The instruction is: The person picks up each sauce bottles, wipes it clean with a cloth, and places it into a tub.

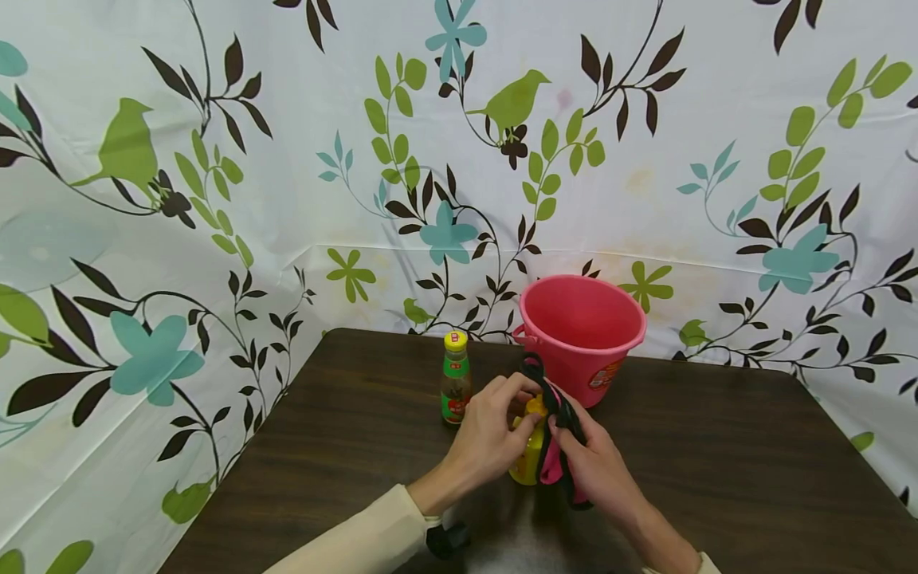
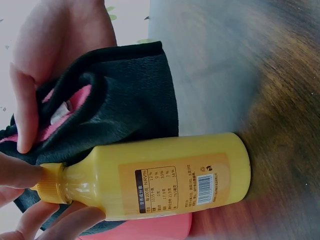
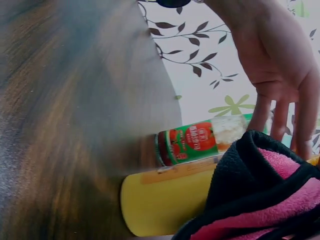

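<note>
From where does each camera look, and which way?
Head: worn on the head, facing forward and down at the table; left hand and right hand show.
Left wrist: on that wrist, facing the yellow bottle; parts of both hands show.
Right wrist: on that wrist, facing the cloth; left hand shows.
Both wrist views share yellow bottle and cloth.

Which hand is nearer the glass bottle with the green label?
Left. The left hand is beside the glass bottle, at its right; the right hand, holding the cloth, is farther right.
</note>
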`<action>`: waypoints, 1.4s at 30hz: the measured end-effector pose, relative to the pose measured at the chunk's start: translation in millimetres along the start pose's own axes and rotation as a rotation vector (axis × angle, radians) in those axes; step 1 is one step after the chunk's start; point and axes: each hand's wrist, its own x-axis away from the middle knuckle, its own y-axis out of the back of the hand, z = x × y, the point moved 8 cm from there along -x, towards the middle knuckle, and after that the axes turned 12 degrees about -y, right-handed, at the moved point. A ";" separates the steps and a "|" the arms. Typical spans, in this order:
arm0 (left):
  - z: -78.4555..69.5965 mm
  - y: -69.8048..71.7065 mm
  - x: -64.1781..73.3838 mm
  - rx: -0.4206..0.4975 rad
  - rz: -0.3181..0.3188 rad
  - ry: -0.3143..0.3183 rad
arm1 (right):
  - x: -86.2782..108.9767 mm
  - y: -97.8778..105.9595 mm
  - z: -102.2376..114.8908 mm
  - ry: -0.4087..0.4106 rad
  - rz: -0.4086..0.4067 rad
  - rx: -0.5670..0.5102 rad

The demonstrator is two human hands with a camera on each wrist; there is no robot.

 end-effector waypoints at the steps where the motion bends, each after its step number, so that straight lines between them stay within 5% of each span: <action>1: 0.2 0.1 0.0 -0.005 0.000 0.001 | -0.5 -1.0 -0.9 0.000 -0.001 0.006; 15: -0.2 0.7 1.0 -0.030 -0.015 -0.030 | -8.4 -6.2 -15.7 0.003 -0.035 0.038; 35: -2.6 -2.5 0.4 -0.018 0.010 -0.024 | -13.8 4.9 -49.8 -0.097 -0.093 0.091; 42: -1.7 -3.7 0.6 -0.020 0.019 -0.020 | -19.3 6.4 -67.5 -0.168 -0.032 0.101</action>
